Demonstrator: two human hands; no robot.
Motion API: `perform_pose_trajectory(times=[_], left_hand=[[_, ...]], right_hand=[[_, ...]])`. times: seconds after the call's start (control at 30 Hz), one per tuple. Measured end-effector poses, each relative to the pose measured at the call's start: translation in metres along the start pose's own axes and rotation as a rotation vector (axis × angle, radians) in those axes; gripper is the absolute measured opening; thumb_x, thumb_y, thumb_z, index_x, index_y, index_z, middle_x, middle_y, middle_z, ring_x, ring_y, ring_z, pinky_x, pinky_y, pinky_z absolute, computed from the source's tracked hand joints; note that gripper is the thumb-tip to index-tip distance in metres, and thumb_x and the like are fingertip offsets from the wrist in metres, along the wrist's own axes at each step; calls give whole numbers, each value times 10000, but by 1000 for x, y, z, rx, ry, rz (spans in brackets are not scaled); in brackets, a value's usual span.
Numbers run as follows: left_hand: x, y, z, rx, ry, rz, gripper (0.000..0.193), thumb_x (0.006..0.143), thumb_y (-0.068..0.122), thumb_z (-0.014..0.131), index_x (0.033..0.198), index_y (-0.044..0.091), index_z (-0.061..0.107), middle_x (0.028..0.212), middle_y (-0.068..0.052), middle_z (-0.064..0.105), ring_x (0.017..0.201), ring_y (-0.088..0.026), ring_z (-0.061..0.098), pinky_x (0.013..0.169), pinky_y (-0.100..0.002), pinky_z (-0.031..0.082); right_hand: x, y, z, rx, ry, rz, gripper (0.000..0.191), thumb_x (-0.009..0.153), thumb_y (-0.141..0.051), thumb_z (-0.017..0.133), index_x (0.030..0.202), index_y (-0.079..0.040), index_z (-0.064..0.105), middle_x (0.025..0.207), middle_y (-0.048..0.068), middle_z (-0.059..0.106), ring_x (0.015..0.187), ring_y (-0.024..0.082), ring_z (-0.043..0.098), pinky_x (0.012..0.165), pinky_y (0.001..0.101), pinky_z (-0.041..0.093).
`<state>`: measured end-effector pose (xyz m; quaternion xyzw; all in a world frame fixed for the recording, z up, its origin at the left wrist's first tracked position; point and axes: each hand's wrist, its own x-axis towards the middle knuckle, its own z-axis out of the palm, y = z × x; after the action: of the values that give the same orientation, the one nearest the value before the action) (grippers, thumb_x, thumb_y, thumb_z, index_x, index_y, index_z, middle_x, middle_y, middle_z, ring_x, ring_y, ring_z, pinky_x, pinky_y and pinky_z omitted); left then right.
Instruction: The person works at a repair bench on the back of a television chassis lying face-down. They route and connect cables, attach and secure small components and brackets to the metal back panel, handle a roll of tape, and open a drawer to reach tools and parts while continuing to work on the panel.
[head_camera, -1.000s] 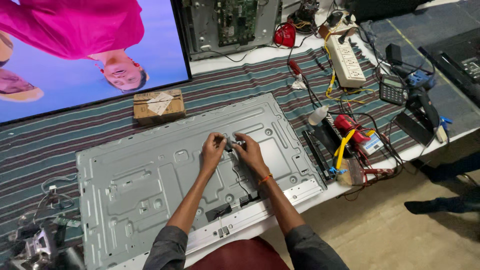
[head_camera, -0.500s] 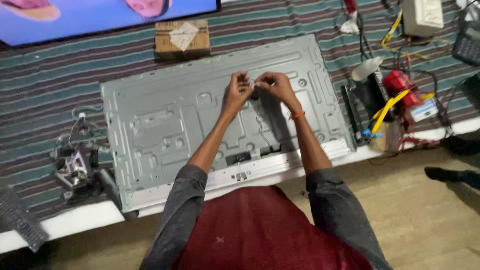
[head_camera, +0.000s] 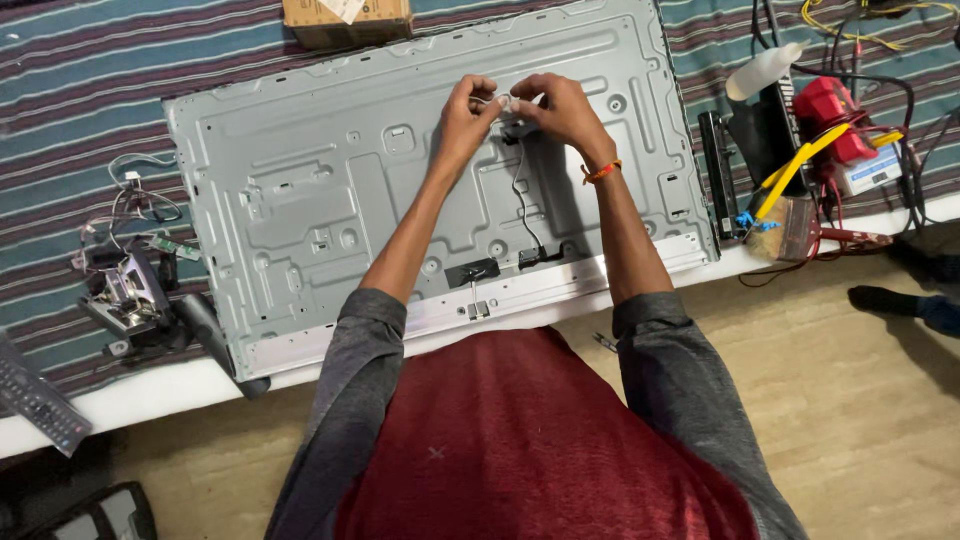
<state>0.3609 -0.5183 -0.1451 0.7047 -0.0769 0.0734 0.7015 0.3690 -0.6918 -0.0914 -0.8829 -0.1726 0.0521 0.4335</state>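
Note:
A grey metal back panel (head_camera: 320, 190) of a flat screen lies face down on a striped cloth. Both my hands meet over its upper middle. My left hand (head_camera: 466, 112) and my right hand (head_camera: 558, 108) pinch a small white connector (head_camera: 503, 101) between their fingertips. A thin black cable (head_camera: 520, 200) runs from that spot down the panel to a dark part near the lower edge. My right wrist wears an orange band (head_camera: 600, 172).
A cardboard box (head_camera: 345, 20) sits beyond the panel. Left of it lie a tangle of wires and a metal part (head_camera: 125, 295), plus a remote (head_camera: 40, 400). Right are a white bottle (head_camera: 765, 70), red and yellow tools (head_camera: 825, 120) and cables. A foot (head_camera: 900, 300) stands on the floor.
The view has tilted down toward my body, so the screen at the back has left the frame. My hands stay together at the same spot on the panel.

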Motion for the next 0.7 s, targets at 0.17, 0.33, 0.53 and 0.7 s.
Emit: perform_pose_trajectory(times=[0.17, 0.33, 0.53, 0.7], left_hand=[[-15, -6, -4, 151, 85, 94, 113, 937, 92, 735, 993, 34, 655, 918, -29, 655, 774, -103, 616, 702, -276, 532], [-47, -11, -16, 365, -40, 100, 92, 943, 85, 735, 973, 32, 666, 906, -69, 639, 734, -162, 627, 679, -297, 519], [-73, -10, -14, 531, -230, 295, 91, 926, 78, 713, 990, 32, 667, 933, -106, 640, 915, -298, 636, 818, -428, 484], [-79, -10, -16, 524, -230, 278, 97, 939, 80, 706, 1010, 30, 662, 961, -106, 638, 938, -308, 622, 856, -428, 469]], right_hand=[[-12, 20, -14, 38, 14, -67, 282, 928, -134, 768, 1201, -74, 724, 1113, 72, 711, 893, 190, 665, 828, 325, 557], [-34, 42, -18, -245, 54, -130, 430, 725, -19, 839, 1136, -83, 731, 1080, 114, 615, 908, 257, 610, 784, 349, 539], [-34, 50, -1, -164, 114, 20, 202, 892, -76, 806, 1091, -92, 772, 889, 88, 654, 714, 188, 603, 658, 339, 503], [-27, 49, 7, 209, 138, 82, 212, 1022, -90, 614, 1172, -47, 758, 878, 26, 776, 751, 84, 691, 690, 253, 557]])
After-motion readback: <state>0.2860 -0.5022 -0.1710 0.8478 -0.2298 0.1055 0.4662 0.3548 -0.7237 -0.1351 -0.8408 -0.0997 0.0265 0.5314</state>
